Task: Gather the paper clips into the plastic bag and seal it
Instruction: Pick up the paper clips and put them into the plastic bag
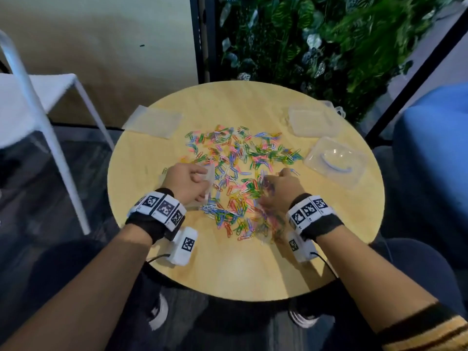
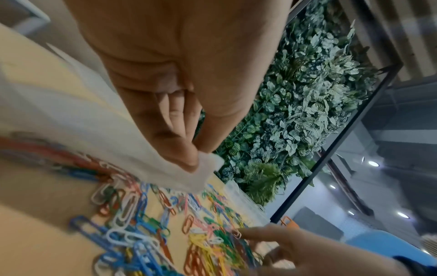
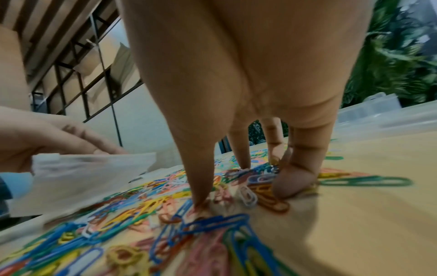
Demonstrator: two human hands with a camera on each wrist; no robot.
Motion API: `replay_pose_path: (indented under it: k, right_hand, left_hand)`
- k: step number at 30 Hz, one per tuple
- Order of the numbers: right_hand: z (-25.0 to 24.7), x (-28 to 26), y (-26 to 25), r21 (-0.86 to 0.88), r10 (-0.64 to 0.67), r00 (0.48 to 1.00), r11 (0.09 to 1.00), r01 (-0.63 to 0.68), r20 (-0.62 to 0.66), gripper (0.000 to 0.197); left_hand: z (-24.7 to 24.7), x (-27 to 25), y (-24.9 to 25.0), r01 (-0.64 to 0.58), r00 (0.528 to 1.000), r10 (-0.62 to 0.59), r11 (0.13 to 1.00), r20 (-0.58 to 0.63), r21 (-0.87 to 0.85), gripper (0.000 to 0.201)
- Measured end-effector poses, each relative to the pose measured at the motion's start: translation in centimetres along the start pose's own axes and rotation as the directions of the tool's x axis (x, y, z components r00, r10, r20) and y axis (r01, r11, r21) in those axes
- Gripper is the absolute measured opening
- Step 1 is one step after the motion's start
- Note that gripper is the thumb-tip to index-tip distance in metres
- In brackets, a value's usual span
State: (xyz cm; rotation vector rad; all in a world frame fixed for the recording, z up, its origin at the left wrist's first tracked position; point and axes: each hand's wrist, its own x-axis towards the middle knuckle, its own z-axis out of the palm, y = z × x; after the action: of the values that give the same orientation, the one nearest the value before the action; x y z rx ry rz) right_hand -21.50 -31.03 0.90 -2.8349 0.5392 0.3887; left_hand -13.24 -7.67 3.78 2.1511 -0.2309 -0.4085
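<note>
- Head view: the paper clips (image 1: 238, 178) lie scattered across the middle of the round table (image 1: 329, 249), nearly all still loose. The left hand (image 1: 186, 182) pinches the plastic bag (image 1: 209, 173) at the pile's left edge, and the right hand (image 1: 282, 188) is down on the pile's right side. A clear box (image 1: 335, 162) and its lid (image 1: 314, 121) sit far right, and a flat stack of spare bags (image 1: 154, 121) sits far left.
- Left wrist view: thumb and fingers (image 2: 187, 155) clamp one corner of the bag, which hangs over the clips. Can't tell if the mouth is open.
- Right wrist view: the fingertips (image 3: 201, 198) are spread and pressing into the clips, holding nothing. The bag sits just left of that hand, so the sweep probably goes leftward, and the right hand is nearer the bulk.
</note>
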Motion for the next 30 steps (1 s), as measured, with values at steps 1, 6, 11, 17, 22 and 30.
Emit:
replay_pose_path:
  k: [1,6,11,17,22,30]
  right_hand:
    - [0.0,0.2,-0.3,0.002,-0.005,1.0,1.0,0.005,-0.011,0.06]
    - [0.3,0.8,-1.2,0.055,-0.047,0.987,0.997,0.056,-0.157,0.018]
    - [-1.8,0.6,-0.3,0.174,0.015,0.99,0.985,0.011,-0.144,0.012]
    - [-4.0,-0.7,-1.2,0.892,0.095,0.984,0.442,0.096,-0.153,0.013]
    - [-3.5,-1.0,-3.9,0.995,-0.002,1.0,0.105,0.003,-0.003,0.017]
    - [-2.8,-0.5,-3.0,0.888,-0.006,1.0,0.46,0.019,-0.018,0.01]
  left_hand:
    - [0.2,0.5,-0.1,0.01,1.0,-0.01,1.0,0.024,0.003,0.024]
    - [0.9,1.6,-0.7,0.001,0.994,-0.006,0.999,0.113,0.042,0.01]
    - [1.6,1.1,-1.3,0.009,0.985,-0.015,0.999,0.171,0.033,0.007]
    - [2.7,0.2,-0.5,-0.014,0.982,0.018,1.0,0.189,-0.023,0.01]
    - [4.0,-0.1,1.9,-0.064,0.986,0.069,0.997,0.152,-0.04,0.012]
    - [4.9,-0.4,4.0,0.007,0.999,0.004,0.976,0.05,-0.218,0.02]
